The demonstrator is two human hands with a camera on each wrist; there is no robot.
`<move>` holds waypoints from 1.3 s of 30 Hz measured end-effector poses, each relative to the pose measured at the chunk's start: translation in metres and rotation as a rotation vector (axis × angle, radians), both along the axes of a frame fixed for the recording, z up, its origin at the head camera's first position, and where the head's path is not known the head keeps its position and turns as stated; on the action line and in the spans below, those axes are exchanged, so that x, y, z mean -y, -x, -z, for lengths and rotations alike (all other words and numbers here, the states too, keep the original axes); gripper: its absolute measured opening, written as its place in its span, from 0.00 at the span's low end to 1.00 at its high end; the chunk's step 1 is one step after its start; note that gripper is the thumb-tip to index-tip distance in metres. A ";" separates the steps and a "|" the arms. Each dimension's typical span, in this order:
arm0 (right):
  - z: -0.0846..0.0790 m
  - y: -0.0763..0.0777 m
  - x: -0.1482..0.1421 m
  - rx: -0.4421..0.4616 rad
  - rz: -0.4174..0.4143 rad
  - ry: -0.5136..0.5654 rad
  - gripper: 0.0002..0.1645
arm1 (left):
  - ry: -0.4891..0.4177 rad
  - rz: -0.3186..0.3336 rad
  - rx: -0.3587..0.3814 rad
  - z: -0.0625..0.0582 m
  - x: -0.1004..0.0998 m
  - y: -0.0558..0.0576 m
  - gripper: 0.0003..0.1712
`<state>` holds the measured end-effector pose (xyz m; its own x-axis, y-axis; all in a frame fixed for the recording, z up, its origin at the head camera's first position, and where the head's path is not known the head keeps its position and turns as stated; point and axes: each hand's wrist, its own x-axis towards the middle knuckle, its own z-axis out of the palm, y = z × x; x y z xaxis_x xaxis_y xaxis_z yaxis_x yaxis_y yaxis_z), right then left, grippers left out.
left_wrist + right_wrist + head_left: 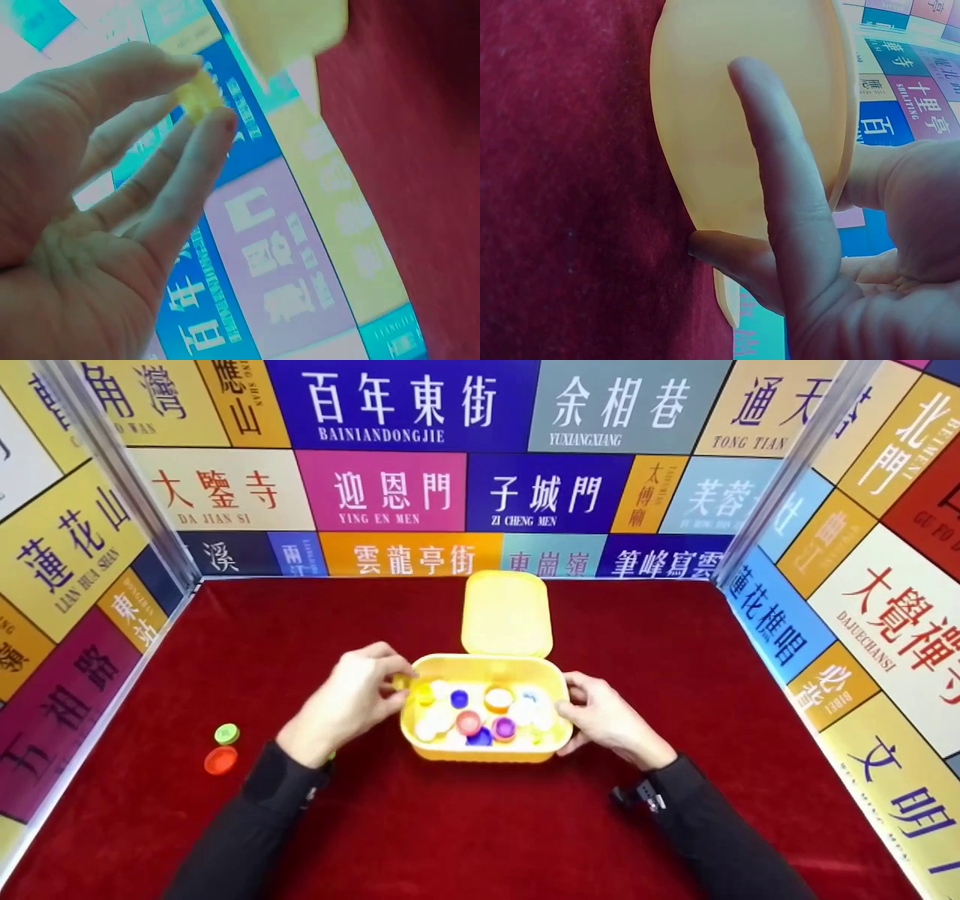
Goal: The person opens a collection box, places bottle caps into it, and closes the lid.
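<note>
A yellow plastic box (480, 753) stands on the red cloth, its matching lid (506, 613) tipped back behind it. Inside lie several plastic bottle caps, among them a purple cap (504, 727), a dark blue cap (459, 699) and a pink cap (468, 723). Between thumb and fingertips my left hand (361, 688) pinches a small yellow bottle cap (200, 96) beside the box's left rim. My right hand (606, 714) holds the box's right end; in the right wrist view its fingers (799, 191) lie along the outer wall and the thumb is at the rim.
Left of my left forearm, a green cap (226, 733) and an orange-red cap (220, 760) lie on the red cloth (480, 832). Part of something green shows beside the left cuff. Panels with printed characters (397, 405) enclose the back and both sides.
</note>
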<state>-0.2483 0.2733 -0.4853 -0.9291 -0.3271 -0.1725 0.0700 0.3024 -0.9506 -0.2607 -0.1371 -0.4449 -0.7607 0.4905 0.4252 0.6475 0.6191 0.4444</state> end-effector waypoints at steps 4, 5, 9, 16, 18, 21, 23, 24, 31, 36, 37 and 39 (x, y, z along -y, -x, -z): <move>-0.001 0.000 -0.001 -0.002 -0.001 -0.008 0.31 | 0.013 0.074 -0.010 0.006 -0.019 -0.006 0.12; -0.001 0.000 -0.002 -0.003 -0.002 -0.008 0.31 | 0.024 0.086 -0.015 0.008 -0.023 -0.007 0.12; -0.001 -0.001 -0.002 -0.003 -0.002 -0.006 0.31 | 0.069 0.120 -0.038 0.017 -0.037 -0.009 0.12; -0.001 -0.002 -0.002 0.001 0.000 -0.005 0.31 | 0.100 0.128 -0.080 0.026 -0.043 -0.011 0.13; -0.001 -0.002 -0.002 0.000 0.000 -0.005 0.31 | 0.096 0.122 -0.089 0.026 -0.043 -0.011 0.14; -0.001 -0.002 -0.002 0.000 0.001 -0.008 0.31 | 0.091 0.109 -0.099 0.025 -0.041 -0.010 0.14; -0.001 -0.002 -0.002 -0.001 0.000 -0.006 0.31 | 0.096 0.101 -0.102 0.023 -0.040 -0.010 0.14; -0.001 -0.002 -0.002 0.000 0.001 -0.005 0.31 | 0.097 0.096 -0.103 0.023 -0.040 -0.010 0.14; -0.001 -0.002 -0.001 -0.002 0.005 -0.004 0.30 | 0.103 0.076 -0.097 0.018 -0.037 -0.011 0.15; -0.001 -0.001 0.000 0.000 0.005 -0.001 0.30 | 0.084 0.076 -0.111 0.016 -0.033 -0.011 0.14; 0.000 -0.001 0.000 0.002 0.005 0.000 0.30 | 0.083 0.074 -0.112 0.015 -0.032 -0.011 0.15; 0.000 -0.001 0.000 0.003 0.002 0.006 0.31 | 0.085 0.061 -0.121 0.012 -0.029 -0.011 0.15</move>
<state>-0.2471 0.2731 -0.4850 -0.9292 -0.3263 -0.1734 0.0735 0.2967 -0.9521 -0.2495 -0.1079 -0.4566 -0.6743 0.5725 0.4664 0.7305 0.6092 0.3085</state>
